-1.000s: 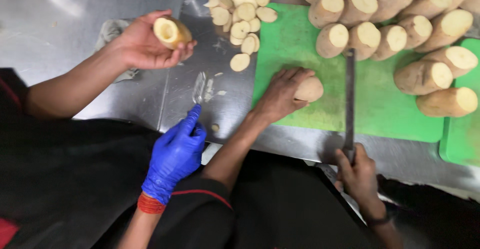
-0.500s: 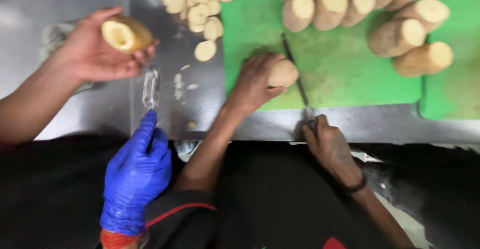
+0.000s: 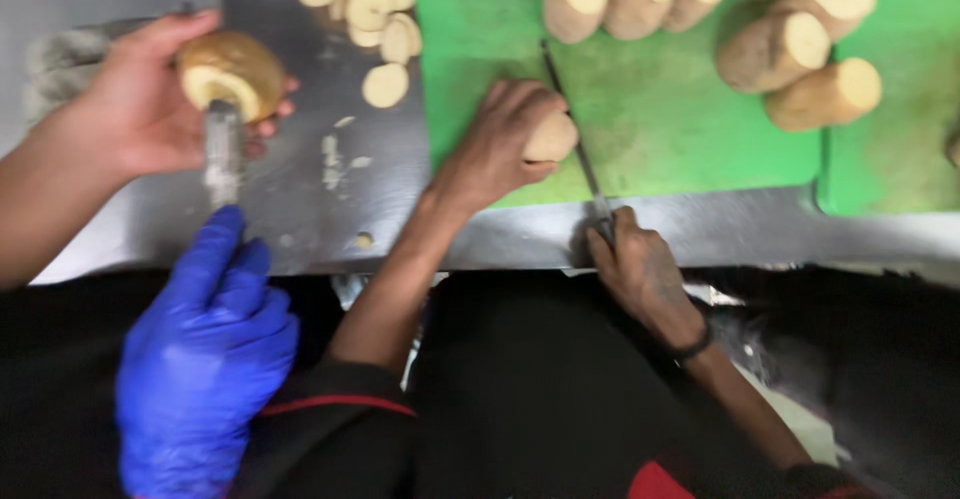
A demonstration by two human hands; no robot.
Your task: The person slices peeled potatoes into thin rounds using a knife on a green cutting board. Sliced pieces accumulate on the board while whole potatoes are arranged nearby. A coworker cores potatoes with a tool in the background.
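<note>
Metal makes up the shiny surface, and a green cutting board lies on it. Cut potatoes sit along the far edge of the board, and small round slices lie piled on the metal. The left hand has its fingers curled over a potato piece on the board. The right hand grips a knife, its blade right beside that piece. Off to the left, another person's bare hand holds a potato, and their blue-gloved hand holds a peeler against it.
</note>
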